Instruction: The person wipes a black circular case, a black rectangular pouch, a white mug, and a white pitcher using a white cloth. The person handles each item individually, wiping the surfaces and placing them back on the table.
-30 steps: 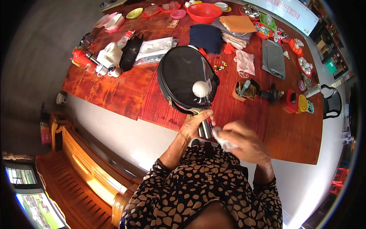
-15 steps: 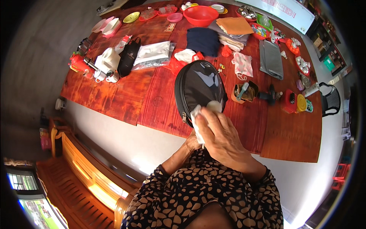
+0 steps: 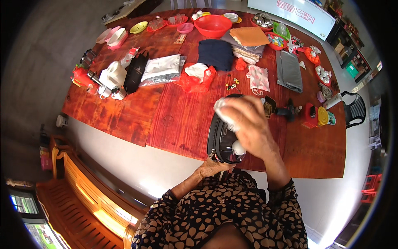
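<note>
An oval black zipped case (image 3: pixel 222 139) stands tilted at the near edge of the table, in front of my body. My left hand (image 3: pixel 214 168) grips its lower end, its fingers partly hidden behind the case. My right hand (image 3: pixel 251 124) is closed round a crumpled white cloth (image 3: pixel 224 113), which lies against the far upper part of the case. Much of the case's right side is covered by that hand. A round white spot shows low on the case's glossy face. Just beyond, a few small yellow and black pieces (image 3: pixel 233 86) lie on the table.
Around the case on the red wooden table (image 3: pixel 178 128) are a red plastic bag (image 3: pixel 197 85), a folded dark cloth (image 3: pixel 215 54), a red basin (image 3: pixel 212 25) and a white jug (image 3: pixel 113 74). A black drill-like tool (image 3: pixel 286 111) lies right; a wooden bench (image 3: pixel 89 195) stands lower left.
The case has come lower and tilted, showing more of its zipped side. My right hand with the white cloth has moved from its near end up to its far part.
</note>
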The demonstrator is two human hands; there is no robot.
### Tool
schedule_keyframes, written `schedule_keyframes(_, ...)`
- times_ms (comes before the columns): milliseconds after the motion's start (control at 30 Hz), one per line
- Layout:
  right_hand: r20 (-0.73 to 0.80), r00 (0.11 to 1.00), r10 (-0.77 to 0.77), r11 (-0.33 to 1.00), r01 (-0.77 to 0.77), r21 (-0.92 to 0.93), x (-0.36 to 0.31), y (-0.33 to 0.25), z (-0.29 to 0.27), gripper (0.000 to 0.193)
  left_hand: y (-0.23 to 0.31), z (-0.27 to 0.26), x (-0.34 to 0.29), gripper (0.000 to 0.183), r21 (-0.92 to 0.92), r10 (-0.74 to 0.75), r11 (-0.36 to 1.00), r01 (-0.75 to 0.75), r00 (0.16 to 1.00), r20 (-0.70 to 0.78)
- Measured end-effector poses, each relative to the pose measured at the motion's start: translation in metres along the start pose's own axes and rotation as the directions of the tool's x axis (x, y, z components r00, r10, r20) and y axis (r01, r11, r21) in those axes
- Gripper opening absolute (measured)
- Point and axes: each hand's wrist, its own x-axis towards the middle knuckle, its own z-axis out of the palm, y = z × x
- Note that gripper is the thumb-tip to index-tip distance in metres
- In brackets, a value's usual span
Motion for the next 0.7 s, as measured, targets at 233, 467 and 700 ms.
schedule_keyframes(233,0.107,0.993,0.058,0.998,-0.058,-0.002,-0.004,0.009,-0.025,0.042,-0.049,-0.011,-0.001,0.048,0.056,-0.091,0.994,0.093,0.995,-0.04)
schedule_keyframes(467,0.301,0.95,-0.084,0.996,0.084,0.014,-0.008,-0.032,-0.038,0.025,-0.047,-0.01,0.002,0.076,0.182,0.13,0.976,-0.12,0.991,-0.041)
schedule_keyframes(700,0.171,0.985,0.038,0.945,-0.091,0.313,-0.006,0.028,-0.046,0.045,-0.064,-0.007,0.005,0.073,0.311,0.326,0.908,-0.282,0.94,-0.098)
